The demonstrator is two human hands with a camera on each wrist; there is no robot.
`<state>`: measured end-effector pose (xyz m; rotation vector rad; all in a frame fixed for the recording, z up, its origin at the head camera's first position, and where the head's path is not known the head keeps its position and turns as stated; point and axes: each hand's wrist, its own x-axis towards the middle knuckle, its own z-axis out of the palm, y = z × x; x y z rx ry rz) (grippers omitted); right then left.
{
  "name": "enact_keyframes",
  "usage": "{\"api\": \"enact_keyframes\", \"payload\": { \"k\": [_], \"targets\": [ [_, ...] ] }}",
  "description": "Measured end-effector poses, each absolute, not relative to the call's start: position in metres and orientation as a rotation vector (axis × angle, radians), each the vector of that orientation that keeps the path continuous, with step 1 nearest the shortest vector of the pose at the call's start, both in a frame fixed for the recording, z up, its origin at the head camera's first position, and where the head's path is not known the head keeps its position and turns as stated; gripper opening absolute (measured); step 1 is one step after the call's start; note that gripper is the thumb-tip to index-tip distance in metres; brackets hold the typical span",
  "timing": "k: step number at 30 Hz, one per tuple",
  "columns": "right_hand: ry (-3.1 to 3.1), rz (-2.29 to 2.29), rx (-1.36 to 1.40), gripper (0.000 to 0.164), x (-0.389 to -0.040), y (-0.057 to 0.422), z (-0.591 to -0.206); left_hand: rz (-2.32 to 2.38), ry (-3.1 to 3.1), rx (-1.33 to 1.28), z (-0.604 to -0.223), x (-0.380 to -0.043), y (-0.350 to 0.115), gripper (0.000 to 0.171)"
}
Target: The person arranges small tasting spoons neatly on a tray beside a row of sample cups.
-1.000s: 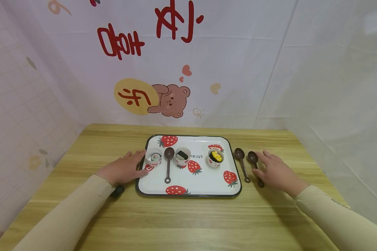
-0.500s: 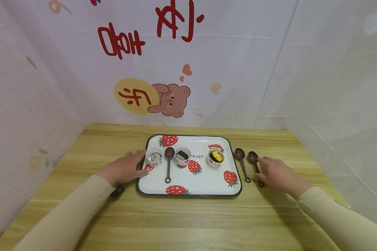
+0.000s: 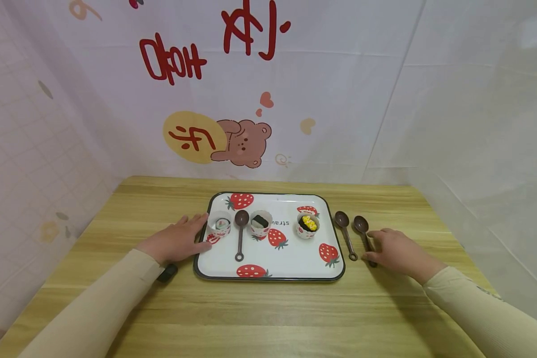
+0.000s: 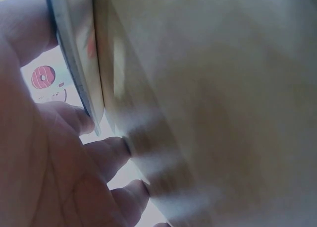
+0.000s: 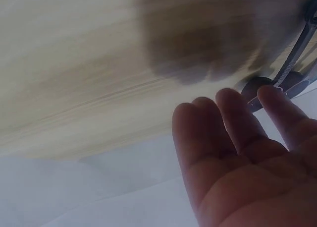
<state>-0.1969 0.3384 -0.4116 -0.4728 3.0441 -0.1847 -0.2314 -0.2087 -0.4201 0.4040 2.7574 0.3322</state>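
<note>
My left hand (image 3: 176,242) rests at the left edge of a white strawberry-print tray (image 3: 295,258), fingers spread and thumb over the dark rim. On the tray, a brown measuring spoon (image 3: 240,238) lies between a paper cup with a sushi roll piece (image 3: 222,224) and a cup with a dark-banded white piece (image 3: 260,223). Another cup holds a yellow-topped sushi piece (image 3: 308,223). Right of the tray lie two more brown spoons. My right hand (image 3: 396,251) hovers beside the outer spoon (image 3: 361,224), fingers loosely bent near its handle; contact is unclear.
The inner spoon (image 3: 342,219) lies close along the tray's right edge. A small dark object (image 3: 167,273) shows below my left wrist. Printed cloth (image 3: 331,99) hangs behind the wooden table (image 3: 268,313) and along both sides.
My right hand has shifted slightly right and lower, its fingertips drawing in around the outer spoon's handle area. The left hand, tray and cups stay as they were.
</note>
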Motion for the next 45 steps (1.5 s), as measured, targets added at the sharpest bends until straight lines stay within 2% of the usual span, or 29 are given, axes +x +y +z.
{"api": "enact_keyframes", "payload": {
  "k": [6, 13, 17, 24, 32, 45],
  "targets": [
    [3.018, -0.2, -0.452, 0.059, -0.1961, 0.3388, -0.4104, 0.344, 2.749, 0.383, -0.4194, -0.2311, -0.2079, 0.097],
    [2.987, -0.226, -0.464, 0.035, -0.1965, 0.3384, -0.4101, 0.341, 2.75, 0.394, -0.4206, -0.2311, -0.209, 0.097],
    [2.973, -0.242, -0.469, 0.029, -0.1969, 0.3385, -0.4111, 0.336, 2.751, 0.394, -0.4205, -0.2311, -0.209, 0.097],
    [2.957, -0.243, -0.466, 0.028, -0.1951, 0.3377, -0.4085, 0.35, 2.746, 0.385, -0.419, -0.2307, -0.2068, 0.097],
    [2.94, -0.228, -0.465, 0.034, -0.1953, 0.337, -0.4041, 0.353, 2.747, 0.388, -0.4184, -0.2303, -0.2073, 0.097],
    [2.938, -0.222, -0.438, 0.03, -0.1967, 0.3364, -0.4057, 0.35, 2.751, 0.397, -0.4177, -0.2301, -0.2069, 0.097]
  ]
}}
